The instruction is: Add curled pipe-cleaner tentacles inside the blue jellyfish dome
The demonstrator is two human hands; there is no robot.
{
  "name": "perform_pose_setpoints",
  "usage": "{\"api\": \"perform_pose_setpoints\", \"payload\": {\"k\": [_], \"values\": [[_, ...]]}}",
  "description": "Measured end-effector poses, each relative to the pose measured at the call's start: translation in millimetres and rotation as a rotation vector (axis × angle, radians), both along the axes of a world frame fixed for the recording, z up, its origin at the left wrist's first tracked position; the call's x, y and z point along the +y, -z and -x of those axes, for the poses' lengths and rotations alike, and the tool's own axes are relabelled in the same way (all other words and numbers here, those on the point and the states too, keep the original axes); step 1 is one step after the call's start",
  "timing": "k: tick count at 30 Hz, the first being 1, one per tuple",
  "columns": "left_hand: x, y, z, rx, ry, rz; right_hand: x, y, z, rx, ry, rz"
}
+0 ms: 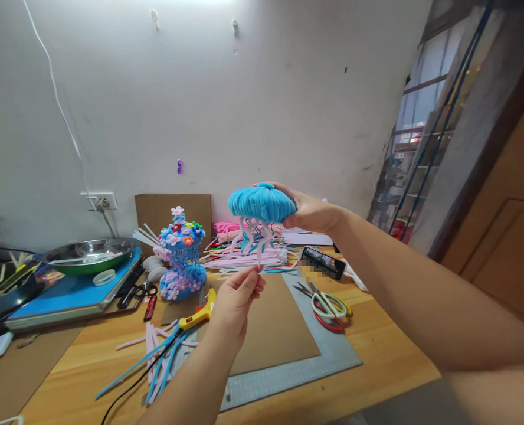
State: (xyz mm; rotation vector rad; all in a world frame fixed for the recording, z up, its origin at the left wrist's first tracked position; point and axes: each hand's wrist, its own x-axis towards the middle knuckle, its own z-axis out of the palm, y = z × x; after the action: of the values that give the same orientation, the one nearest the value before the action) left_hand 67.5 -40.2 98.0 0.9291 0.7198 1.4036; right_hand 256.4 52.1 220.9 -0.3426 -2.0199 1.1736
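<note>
A blue dome made of pipe cleaners (260, 203) is held up above the table, with white and blue curled strands (248, 235) hanging beneath it. My right hand (304, 211) grips the dome from its right side, fingers partly hidden behind it. Lower down, my left hand (243, 289) pinches the lower end of one white strand between thumb and fingers. Under the hands lies a brown cardboard sheet (275, 330) on a grey cutting mat (341, 348). To the left stands a blue flower-covered piece (182, 254) of two tiers.
A yellow glue gun (200, 313) with a black cord lies beside loose pipe cleaners (160, 360) at left. Scissors (326, 307) and a phone (321, 262) are at right. Pink pipe cleaner bundles (244, 257) lie behind. A green-sided bowl (89, 257) rests on a blue book (67, 295).
</note>
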Motion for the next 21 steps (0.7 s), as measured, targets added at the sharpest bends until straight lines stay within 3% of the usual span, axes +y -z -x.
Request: {"api": "perform_pose_setpoints", "payload": {"k": [9,16,21], "values": [[-7,0.9,6,0.282,-0.199,-0.185,4,4.8,-3,-0.007,0.074,-0.018],[-19,-6.6,18,0.331,-0.281,-0.256,5,1.4,-7,-0.036,0.123,-0.065],[-22,-13.0,30,0.297,-0.335,-0.326,4,-12.3,-9,-0.096,0.152,-0.091]]}}
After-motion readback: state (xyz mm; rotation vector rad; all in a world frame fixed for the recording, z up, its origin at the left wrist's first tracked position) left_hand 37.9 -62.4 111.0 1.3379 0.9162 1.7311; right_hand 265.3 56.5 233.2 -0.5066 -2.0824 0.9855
